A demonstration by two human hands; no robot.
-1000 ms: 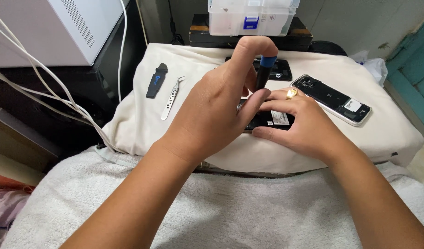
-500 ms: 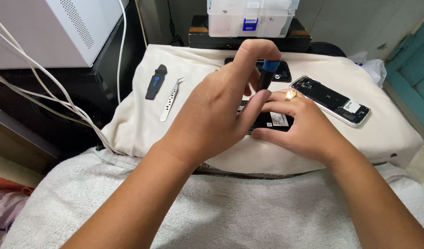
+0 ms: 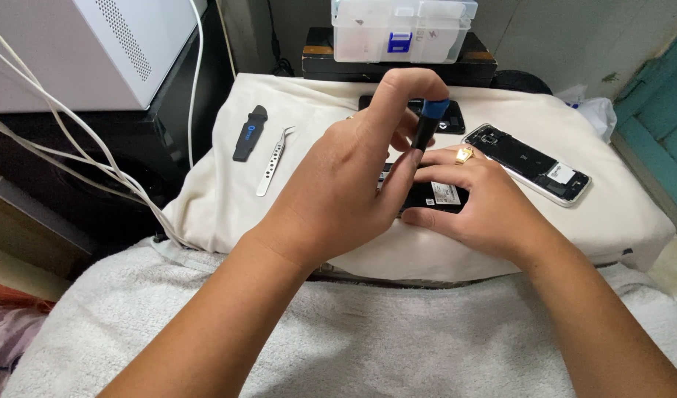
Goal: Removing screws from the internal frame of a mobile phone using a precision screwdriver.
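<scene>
- Cream cloth [image 3: 228, 199] covers a small bench mid-frame.
- Left hand [image 3: 338, 191] pinches a blue-capped screwdriver [image 3: 429, 121] upright over a dark phone [image 3: 434, 197] at centre.
- Right hand [image 3: 486, 206], fingers spread, presses the phone flat.
- Phone lies open, labelled insides showing; work seems midway.
- Second opened phone [image 3: 534, 163] lies right; tweezers [image 3: 273, 158] left.

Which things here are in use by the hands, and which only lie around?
In use: left hand holds the blue-capped screwdriver; right hand steadies the black phone part.
Lying about: tweezers, black pry tool, opened phone, clear plastic box.
</scene>
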